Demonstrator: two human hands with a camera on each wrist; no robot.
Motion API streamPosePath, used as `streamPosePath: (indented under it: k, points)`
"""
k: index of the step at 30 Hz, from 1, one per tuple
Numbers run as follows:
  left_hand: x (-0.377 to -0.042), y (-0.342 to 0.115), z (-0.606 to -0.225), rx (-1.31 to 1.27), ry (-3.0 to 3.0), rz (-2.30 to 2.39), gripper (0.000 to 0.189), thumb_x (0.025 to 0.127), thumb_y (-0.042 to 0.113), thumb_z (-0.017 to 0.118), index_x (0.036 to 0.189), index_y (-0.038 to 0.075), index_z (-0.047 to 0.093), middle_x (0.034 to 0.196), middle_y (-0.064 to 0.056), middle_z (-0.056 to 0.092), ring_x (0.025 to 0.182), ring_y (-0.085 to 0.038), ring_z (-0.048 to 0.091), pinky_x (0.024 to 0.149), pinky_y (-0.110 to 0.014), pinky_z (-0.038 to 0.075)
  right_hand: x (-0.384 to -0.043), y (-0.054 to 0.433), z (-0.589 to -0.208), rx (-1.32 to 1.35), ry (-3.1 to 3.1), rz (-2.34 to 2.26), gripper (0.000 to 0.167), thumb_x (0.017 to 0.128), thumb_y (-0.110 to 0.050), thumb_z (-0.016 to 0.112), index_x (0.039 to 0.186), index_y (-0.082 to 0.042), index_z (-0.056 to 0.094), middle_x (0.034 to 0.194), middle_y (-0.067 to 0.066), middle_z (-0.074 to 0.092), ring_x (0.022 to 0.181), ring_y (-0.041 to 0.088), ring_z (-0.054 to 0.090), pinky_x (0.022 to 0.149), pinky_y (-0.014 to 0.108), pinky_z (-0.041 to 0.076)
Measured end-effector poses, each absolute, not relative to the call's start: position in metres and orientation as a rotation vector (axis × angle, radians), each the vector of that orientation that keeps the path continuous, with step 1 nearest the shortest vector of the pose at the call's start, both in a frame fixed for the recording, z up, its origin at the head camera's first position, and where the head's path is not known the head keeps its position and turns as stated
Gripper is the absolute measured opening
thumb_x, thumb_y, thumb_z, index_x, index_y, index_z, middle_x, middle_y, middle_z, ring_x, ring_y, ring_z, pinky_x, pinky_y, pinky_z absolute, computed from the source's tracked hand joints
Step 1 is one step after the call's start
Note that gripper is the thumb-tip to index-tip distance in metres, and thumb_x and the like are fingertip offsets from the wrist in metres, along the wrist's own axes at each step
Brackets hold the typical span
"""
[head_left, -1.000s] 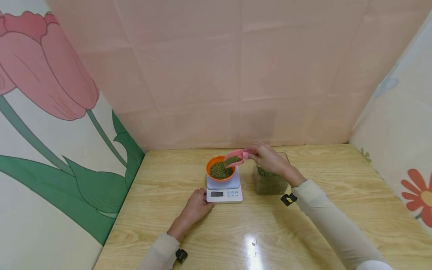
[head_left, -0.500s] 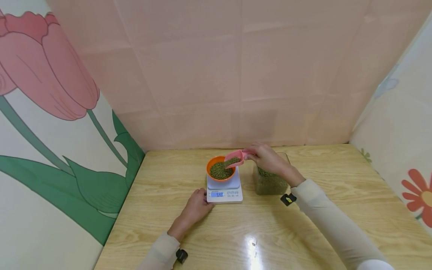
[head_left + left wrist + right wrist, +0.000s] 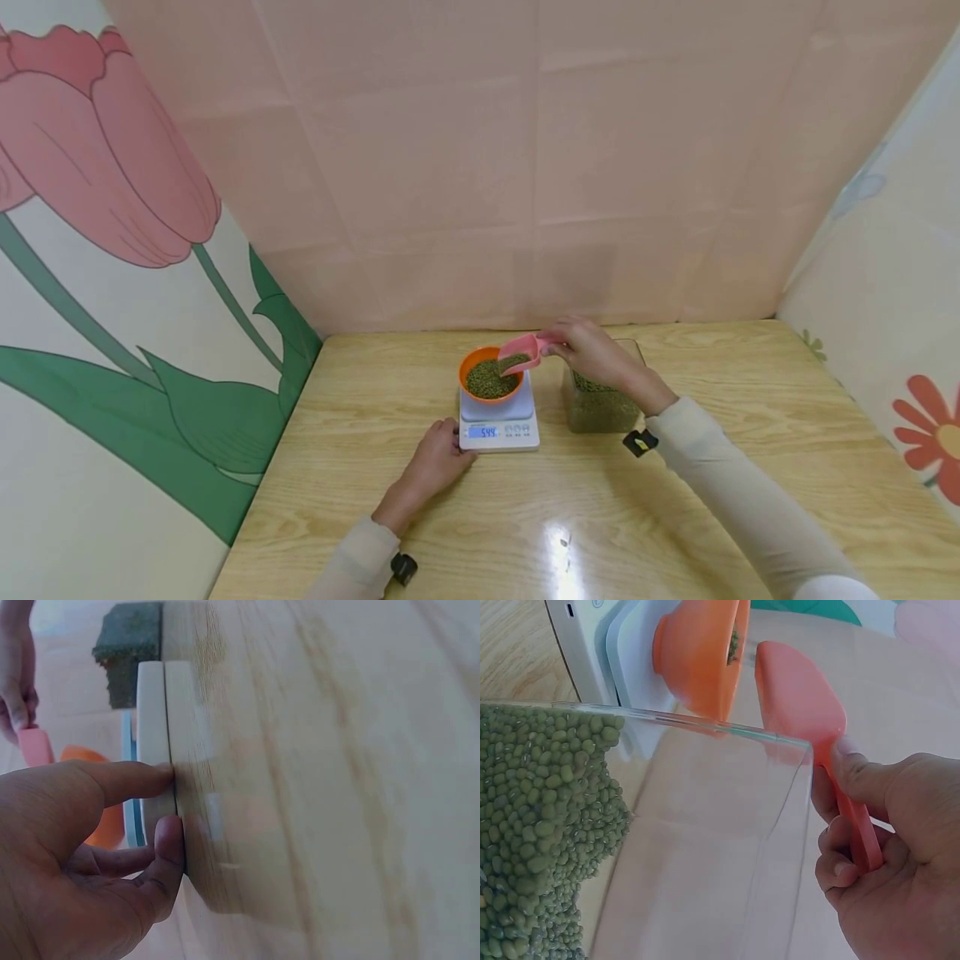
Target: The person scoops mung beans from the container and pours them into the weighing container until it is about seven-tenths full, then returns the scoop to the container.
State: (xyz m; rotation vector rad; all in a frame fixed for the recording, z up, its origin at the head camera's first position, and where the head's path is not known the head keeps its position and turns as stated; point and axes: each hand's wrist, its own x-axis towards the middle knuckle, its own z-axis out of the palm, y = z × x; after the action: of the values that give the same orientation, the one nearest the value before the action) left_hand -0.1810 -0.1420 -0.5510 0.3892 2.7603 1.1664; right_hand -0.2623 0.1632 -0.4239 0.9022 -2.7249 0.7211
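My right hand (image 3: pixel 596 354) grips the handle of a pink scoop (image 3: pixel 522 348), tilted over the rim of an orange bowl (image 3: pixel 465 367). Mung beans (image 3: pixel 491 382) fill much of the bowl, and more lie at the scoop's lip. The bowl stands on a white digital kitchen scale (image 3: pixel 498 412) whose lit display shows digits. At the scale's front left corner, my left hand (image 3: pixel 437 458) holds its edge; the left wrist view has the thumb and fingers (image 3: pixel 154 778) against the side of the scale. In the right wrist view, the fingers curl round the scoop handle (image 3: pixel 859 832).
A clear square container (image 3: pixel 600 412) of mung beans (image 3: pixel 540 817) stands right of the scale, under my right forearm. The wooden table (image 3: pixel 360 400) meets a pink-covered wall (image 3: pixel 450 167) at the back. Painted walls (image 3: pixel 112 333) flank it left and right.
The beans in the scoop have dwindled a little as they slide toward the bowl. The scale's display, dark a second ago, is lit and its digits change. Both hands stay nearly in place.
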Motion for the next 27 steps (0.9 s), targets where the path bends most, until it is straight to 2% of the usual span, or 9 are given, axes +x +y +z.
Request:
streamPosePath:
  k: [27]
  points:
    - [-0.1805, -0.1429, -0.5503, 0.424, 2.783, 1.152, 0.036, 0.092, 0.013, 0.082, 0.117, -0.006, 0.063, 0.098, -0.010, 0.057, 0.083, -0.014, 0.055, 0.068, -0.022, 0.050, -0.2594, 0.1617, -0.4152, 0.896, -2.763, 0.661, 0.027, 0.101, -0.014, 0.073, 0.125, -0.001, 0.076, 0.123, 0.017, 0.076, 0.117, 0.036, 0.070, 0.103, 0.053, 0.056]
